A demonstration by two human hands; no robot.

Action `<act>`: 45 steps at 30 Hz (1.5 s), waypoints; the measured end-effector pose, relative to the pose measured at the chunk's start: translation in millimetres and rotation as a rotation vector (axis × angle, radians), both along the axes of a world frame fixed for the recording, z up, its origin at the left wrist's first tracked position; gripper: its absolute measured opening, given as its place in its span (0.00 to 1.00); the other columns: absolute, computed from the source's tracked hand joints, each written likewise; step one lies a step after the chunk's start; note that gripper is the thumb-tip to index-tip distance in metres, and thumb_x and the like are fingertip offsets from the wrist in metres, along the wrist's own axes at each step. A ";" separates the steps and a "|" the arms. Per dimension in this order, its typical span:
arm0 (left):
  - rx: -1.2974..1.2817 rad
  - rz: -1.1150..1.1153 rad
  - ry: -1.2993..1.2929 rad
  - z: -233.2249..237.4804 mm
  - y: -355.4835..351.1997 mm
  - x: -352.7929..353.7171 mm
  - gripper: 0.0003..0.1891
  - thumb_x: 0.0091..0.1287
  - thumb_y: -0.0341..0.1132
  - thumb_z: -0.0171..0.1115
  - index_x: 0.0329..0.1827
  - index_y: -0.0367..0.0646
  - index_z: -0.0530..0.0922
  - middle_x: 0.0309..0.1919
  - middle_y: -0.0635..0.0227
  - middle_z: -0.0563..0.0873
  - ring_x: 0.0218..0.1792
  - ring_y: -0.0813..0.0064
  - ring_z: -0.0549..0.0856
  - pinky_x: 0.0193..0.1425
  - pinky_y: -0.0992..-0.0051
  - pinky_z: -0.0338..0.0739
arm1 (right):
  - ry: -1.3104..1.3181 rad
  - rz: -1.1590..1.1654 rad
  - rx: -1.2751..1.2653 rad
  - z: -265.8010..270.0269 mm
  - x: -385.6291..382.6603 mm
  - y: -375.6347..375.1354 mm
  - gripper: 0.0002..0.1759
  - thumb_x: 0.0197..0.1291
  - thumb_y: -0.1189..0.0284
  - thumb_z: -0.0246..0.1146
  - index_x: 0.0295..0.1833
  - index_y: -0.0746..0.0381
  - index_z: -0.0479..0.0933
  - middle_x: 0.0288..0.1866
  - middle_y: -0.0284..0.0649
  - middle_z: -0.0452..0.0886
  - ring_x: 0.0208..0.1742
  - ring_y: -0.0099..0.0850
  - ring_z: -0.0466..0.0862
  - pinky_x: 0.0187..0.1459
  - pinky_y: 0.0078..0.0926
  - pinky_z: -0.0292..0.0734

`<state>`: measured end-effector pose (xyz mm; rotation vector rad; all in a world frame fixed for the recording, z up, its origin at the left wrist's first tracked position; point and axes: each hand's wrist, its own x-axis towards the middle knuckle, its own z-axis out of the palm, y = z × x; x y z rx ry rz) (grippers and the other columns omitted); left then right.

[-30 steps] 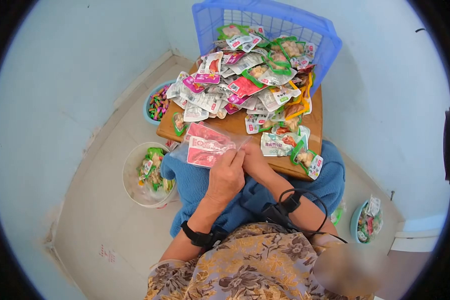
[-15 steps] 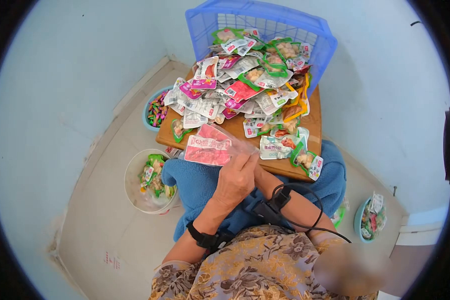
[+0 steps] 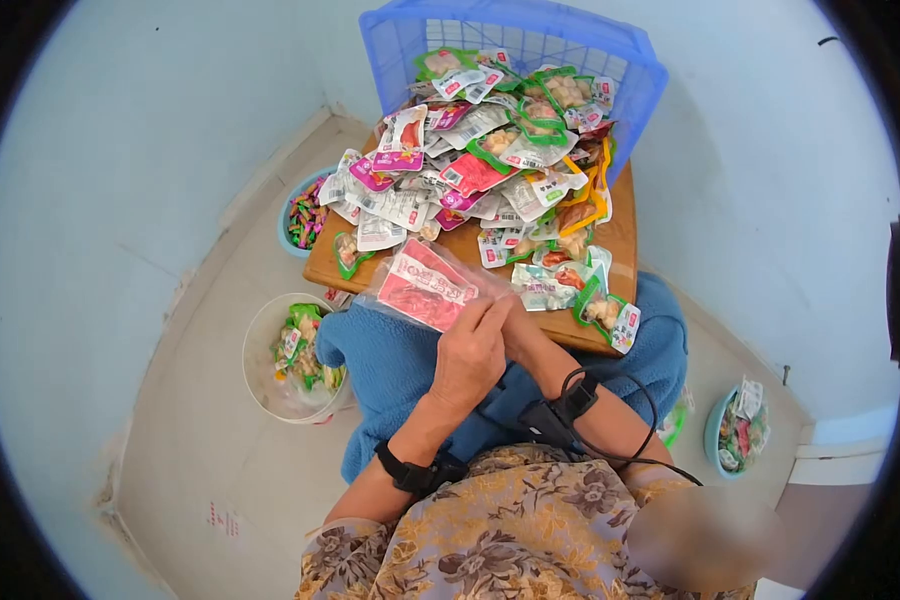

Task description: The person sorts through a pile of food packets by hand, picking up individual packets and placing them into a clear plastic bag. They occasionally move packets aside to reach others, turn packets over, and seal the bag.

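A clear plastic bag with red-and-white printing is held in front of me, over the near edge of the wooden table. My left hand is closed on the bag's right end, fingers pinched together. Close against it, my right hand is also closed at that same end, its fingertips partly hidden behind the left hand. Beyond the bag, a heap of small snack packets covers much of the wooden table. Several packets lie just right of my hands, among them a green-edged packet.
A blue plastic basket lies tipped on its side behind the heap. On the floor at left stand a white bucket with packets and a blue bowl of small wrapped pieces. Another blue bowl is at right. Blue cloth covers my lap.
The printed bag has turned, its printing now slanting down to the right. Both hands stay together at its right end. The whole view has shifted slightly.
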<state>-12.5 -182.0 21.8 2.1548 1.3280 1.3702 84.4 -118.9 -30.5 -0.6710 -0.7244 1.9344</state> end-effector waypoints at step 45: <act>-0.014 -0.130 0.049 -6.7 6.6 38.6 0.18 0.60 0.19 0.62 0.55 0.38 0.81 0.47 0.55 0.83 0.44 0.51 0.86 0.45 0.62 0.84 | -1.145 -0.160 0.234 -65.6 82.0 -10.7 0.06 0.65 0.76 0.62 0.36 0.68 0.79 0.33 0.36 0.82 0.34 0.20 0.75 0.28 0.30 0.71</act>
